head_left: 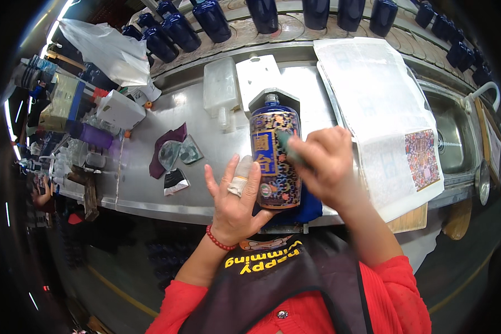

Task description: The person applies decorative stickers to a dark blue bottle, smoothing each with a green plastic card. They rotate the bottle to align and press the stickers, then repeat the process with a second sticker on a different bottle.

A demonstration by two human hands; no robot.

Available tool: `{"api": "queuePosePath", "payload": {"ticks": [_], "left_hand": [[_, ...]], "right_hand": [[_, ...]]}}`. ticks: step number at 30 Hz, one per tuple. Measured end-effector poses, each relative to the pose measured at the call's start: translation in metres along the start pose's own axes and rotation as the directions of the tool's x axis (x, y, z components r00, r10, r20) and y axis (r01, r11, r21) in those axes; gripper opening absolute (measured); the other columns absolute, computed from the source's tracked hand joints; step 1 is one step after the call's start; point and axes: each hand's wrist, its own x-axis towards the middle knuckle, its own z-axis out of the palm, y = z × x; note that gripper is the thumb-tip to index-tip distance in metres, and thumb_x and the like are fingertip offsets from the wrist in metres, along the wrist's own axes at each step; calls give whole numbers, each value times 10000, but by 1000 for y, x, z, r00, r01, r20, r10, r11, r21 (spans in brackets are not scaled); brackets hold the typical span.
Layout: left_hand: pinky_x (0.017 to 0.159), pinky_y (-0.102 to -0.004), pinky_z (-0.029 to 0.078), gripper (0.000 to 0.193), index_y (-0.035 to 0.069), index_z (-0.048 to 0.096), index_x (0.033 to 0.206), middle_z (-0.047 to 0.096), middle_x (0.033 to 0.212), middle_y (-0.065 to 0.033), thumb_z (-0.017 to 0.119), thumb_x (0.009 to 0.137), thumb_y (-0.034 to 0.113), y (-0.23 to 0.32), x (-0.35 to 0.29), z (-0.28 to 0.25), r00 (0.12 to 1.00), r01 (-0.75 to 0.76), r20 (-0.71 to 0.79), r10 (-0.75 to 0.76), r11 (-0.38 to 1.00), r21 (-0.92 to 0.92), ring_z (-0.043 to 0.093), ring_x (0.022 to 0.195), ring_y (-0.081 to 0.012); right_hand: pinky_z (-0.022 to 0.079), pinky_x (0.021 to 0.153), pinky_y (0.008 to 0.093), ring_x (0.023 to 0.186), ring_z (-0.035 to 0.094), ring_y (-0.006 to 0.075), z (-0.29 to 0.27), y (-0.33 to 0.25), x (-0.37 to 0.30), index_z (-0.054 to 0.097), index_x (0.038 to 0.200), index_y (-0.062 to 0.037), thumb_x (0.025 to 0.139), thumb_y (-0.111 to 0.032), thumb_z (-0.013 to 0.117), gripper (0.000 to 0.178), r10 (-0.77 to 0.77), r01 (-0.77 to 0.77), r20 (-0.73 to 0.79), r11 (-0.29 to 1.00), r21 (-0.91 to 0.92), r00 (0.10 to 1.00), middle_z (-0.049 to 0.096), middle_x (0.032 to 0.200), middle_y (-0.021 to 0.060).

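Note:
A dark blue glass bottle point(271, 104) lies on its back on the bench, its neck pointing away from me in a cut-out holder point(295, 102). A colourful patterned label point(279, 188) with a blue panel covers its front. My left hand point(234, 195), fingers spread and wrapped in light tape on two, steadies the bottle's lower left, with the thumb at its base. My right hand point(323, 161) is closed around a dark green pad or scraper point(286, 146), pressed to the label's right side. The hand and the green piece are blurred, so its exact kind is unclear.
Printed label sheets point(367, 94) lie at right, before a metal sink point(456, 133). A clear bottle-shaped container point(220, 86) lies beyond my left hand; purple and dark scraps point(170, 145) lie further left. Several blue bottles point(211, 22) stand on a conveyor point(295, 30) behind.

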Motion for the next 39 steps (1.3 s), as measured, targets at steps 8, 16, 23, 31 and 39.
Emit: {"api": "queuePosePath", "payload": {"ticks": [8, 16, 23, 31, 39], "left_hand": [[1173, -704, 53, 1051, 2, 416, 1526, 593, 1393, -177, 826, 739, 565, -1, 8, 15, 987, 52, -145, -66, 994, -98, 490, 1357, -409], [1186, -686, 19, 956, 26, 512, 1463, 598, 1388, -171, 843, 729, 541, 2, 8, 4, 993, -39, -112, 43, 999, 38, 455, 1404, -397], [1220, -585, -3, 1093, 49, 395, 1561, 401, 1568, -234, 438, 848, 877, -25, 20, 1, 999, 31, -15, -37, 960, -277, 287, 1476, -453], [1194, -624, 12, 905, 105, 444, 1553, 533, 1465, -173, 359, 955, 779, -29, 33, 16, 990, 124, -34, -136, 963, -239, 283, 1447, -393], [1184, -637, 51, 844, 108, 462, 1541, 570, 1430, -146, 351, 986, 734, -36, 52, 20, 991, 116, -37, -131, 955, -273, 330, 1407, -388]], "right_hand": [[424, 783, 395, 820, 577, 256, -4, -9, -6, 724, 1056, -96, 667, -35, 798, 401, 88, -88, 57, 996, -10, 994, 601, 885, 52], [489, 670, 308, 753, 611, 209, -6, -10, -9, 730, 1057, -52, 826, -67, 814, 246, 253, -256, 35, 962, 97, 967, 602, 868, 87], [511, 670, 212, 768, 611, 56, -9, -5, -22, 648, 1052, -2, 1011, -164, 673, 169, 714, -662, 191, 468, 585, 674, 667, 911, 8], [526, 750, 218, 852, 620, 63, 2, 6, -20, 589, 1158, -9, 1045, -170, 601, 197, 775, -655, 300, 187, 732, 556, 674, 992, 23], [520, 860, 243, 960, 617, 90, 5, 1, -9, 538, 1337, 9, 1051, -127, 554, 317, 783, -657, 349, 100, 747, 515, 655, 1086, 62]]}}
